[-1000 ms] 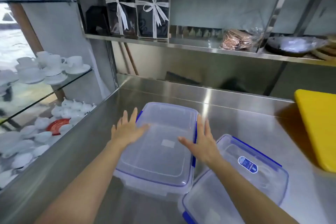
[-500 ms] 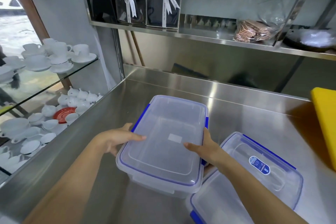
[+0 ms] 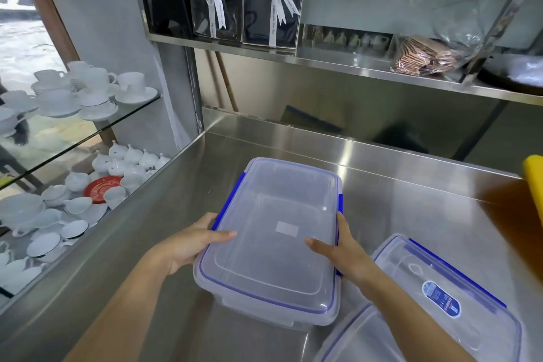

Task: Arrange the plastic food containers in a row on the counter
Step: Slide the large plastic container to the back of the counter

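Note:
A clear plastic food container with blue clips and a lid (image 3: 276,232) is at the centre of the steel counter (image 3: 396,203). My left hand (image 3: 188,244) grips its left side, thumb on the lid. My right hand (image 3: 343,256) grips its right side the same way. Whether its base touches the counter I cannot tell. A second clear container with a blue oval label (image 3: 440,303) lies at the lower right, close beside the first and partly behind my right forearm.
A yellow board (image 3: 533,176) lies at the right edge of the counter. A steel shelf (image 3: 338,63) above the back holds ribboned boxes and a bag of brown wrappers. Glass shelves (image 3: 97,132) with white cups and saucers stand to the left, beyond the counter's raised side.
My hands went from resting flat on the lid to gripping the container's two long sides. The view tilted down slightly.

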`<state>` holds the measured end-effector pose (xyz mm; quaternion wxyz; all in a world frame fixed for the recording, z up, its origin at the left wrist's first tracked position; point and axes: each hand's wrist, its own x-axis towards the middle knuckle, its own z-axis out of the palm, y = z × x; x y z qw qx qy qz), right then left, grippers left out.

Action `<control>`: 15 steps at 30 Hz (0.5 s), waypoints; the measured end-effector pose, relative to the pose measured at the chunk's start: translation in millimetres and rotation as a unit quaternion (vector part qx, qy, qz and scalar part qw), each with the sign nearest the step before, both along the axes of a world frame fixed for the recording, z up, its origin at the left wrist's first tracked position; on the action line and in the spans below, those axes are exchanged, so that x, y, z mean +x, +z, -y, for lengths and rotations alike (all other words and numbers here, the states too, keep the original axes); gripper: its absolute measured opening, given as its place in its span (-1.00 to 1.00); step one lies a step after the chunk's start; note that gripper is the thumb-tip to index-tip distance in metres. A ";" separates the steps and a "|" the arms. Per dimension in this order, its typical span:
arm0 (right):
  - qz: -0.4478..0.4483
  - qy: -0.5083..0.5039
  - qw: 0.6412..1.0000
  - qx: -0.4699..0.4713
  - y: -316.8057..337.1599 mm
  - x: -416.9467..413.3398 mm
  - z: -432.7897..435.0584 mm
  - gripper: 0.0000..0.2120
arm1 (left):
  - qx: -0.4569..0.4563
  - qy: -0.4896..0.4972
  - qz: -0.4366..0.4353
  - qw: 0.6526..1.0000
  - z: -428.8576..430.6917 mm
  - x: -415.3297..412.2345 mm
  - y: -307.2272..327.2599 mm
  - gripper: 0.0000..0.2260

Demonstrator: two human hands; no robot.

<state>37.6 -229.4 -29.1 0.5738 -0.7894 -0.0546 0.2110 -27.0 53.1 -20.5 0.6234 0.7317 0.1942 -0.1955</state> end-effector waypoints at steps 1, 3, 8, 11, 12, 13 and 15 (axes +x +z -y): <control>0.006 -0.006 1.000 0.000 -1.2 4.1 -3.4 -0.32 | -0.007 0.026 0.012 1.000 1.1 2.9 -1.5 -0.42; 0.018 -0.017 1.000 -0.005 -2.8 13.7 -12.4 -0.32 | -0.013 0.092 0.045 0.995 4.6 12.1 -5.2 -0.62; 0.053 -0.037 0.996 -0.063 -12.5 57.1 -38.2 -0.20 | 0.010 0.192 0.128 0.973 3.0 45.9 -14.8 -0.85; 0.055 -0.030 0.995 -0.083 -17.2 93.4 -52.4 -0.19 | 0.022 0.200 0.149 0.968 -5.9 71.7 -14.2 -0.84; 0.057 -0.023 0.994 -0.086 -18.3 105.7 -56.9 -0.18 | 0.026 0.199 0.153 0.968 -9.3 81.5 -12.5 -0.84; 0.060 -0.016 0.994 -0.088 -16.9 116.3 -61.8 -0.17 | 0.031 0.197 0.157 0.967 -13.5 91.5 -11.7 -0.84; 0.065 -0.006 0.993 -0.094 -16.4 137.3 -70.6 -0.17 | 0.038 0.194 0.159 0.967 -23.5 112.4 -12.4 -0.84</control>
